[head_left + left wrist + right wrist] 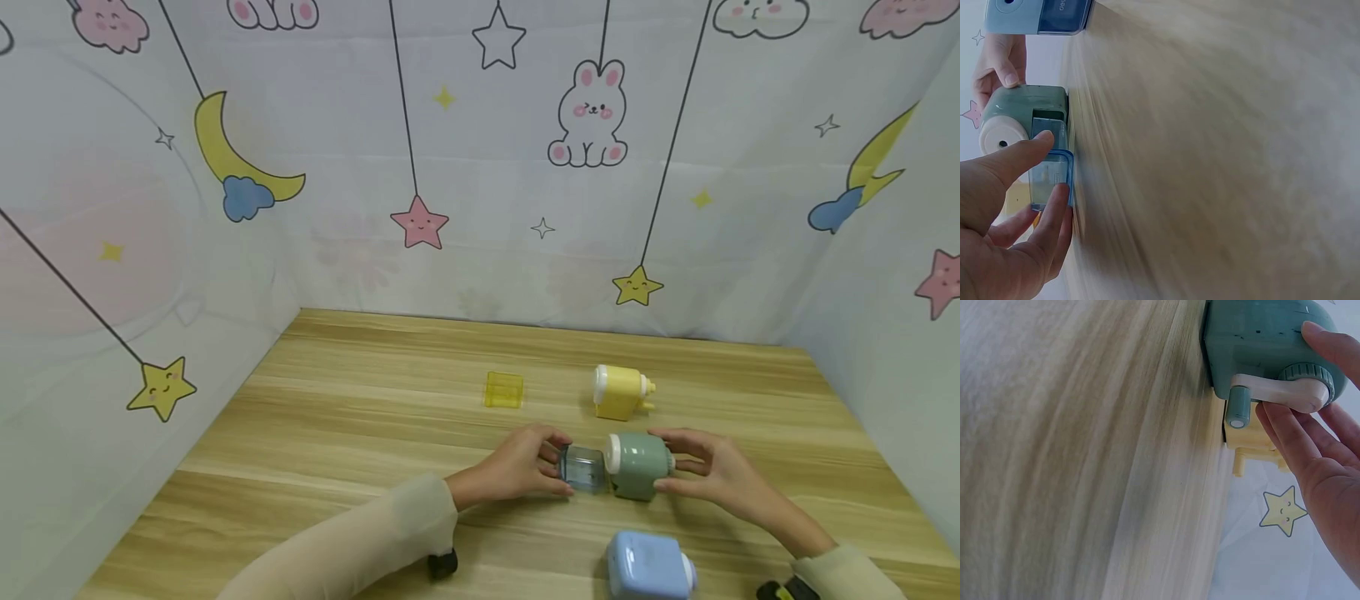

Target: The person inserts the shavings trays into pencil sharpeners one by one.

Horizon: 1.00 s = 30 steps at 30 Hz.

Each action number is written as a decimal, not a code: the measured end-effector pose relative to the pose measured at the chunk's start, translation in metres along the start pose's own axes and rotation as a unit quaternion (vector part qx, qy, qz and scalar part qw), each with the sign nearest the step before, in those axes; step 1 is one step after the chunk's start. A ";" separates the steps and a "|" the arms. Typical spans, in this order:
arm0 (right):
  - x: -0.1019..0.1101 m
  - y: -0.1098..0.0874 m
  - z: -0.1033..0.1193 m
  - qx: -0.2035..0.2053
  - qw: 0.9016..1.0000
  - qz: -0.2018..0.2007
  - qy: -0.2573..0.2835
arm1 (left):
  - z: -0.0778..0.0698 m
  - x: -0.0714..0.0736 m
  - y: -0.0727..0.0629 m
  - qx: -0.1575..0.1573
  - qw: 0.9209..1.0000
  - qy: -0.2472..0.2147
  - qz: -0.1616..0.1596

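Note:
A green crank pencil sharpener (641, 467) lies on the wooden table, its white front facing left. My right hand (708, 471) grips its rear, thumb on the green body, other fingers near the crank (1272, 392). Between thumb and fingers, my left hand (525, 462) pinches a clear bluish shavings drawer (582, 468). In the left wrist view, the drawer's (1052, 178) inner end is at the slot low in the sharpener's front, below the white disc (1004, 135). How deep it sits in the slot is hard to tell.
Behind the green sharpener stands a yellow crank sharpener (618, 393), with a clear yellow drawer (504, 390) to its left. A blue sharpener (647, 567) is nearer the front edge. Printed cloth walls (495, 275) enclose the table (337, 417) at the back and sides.

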State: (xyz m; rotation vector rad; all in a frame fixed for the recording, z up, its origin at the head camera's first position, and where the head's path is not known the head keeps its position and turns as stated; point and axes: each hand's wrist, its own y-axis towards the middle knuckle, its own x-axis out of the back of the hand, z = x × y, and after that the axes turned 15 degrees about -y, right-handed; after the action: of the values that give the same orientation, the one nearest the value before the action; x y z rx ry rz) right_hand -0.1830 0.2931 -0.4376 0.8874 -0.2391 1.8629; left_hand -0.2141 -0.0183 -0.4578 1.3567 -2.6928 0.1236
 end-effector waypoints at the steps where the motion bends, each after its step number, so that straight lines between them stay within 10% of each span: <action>1: 0.000 0.000 0.000 -0.002 1.000 0.001 0.001 | 0.000 -0.001 0.000 -0.001 1.000 -0.002 0.000; 30: 0.000 0.000 -0.001 0.032 0.999 -0.002 0.017 | 0.000 -0.014 0.012 -0.004 0.999 -0.031 0.000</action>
State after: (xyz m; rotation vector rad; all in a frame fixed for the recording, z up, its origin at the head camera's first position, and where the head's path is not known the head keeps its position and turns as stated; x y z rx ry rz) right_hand -0.1837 0.2939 -0.4385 0.8970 -0.1573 1.8898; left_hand -0.2155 0.0004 -0.4605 1.3801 -2.7422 0.0724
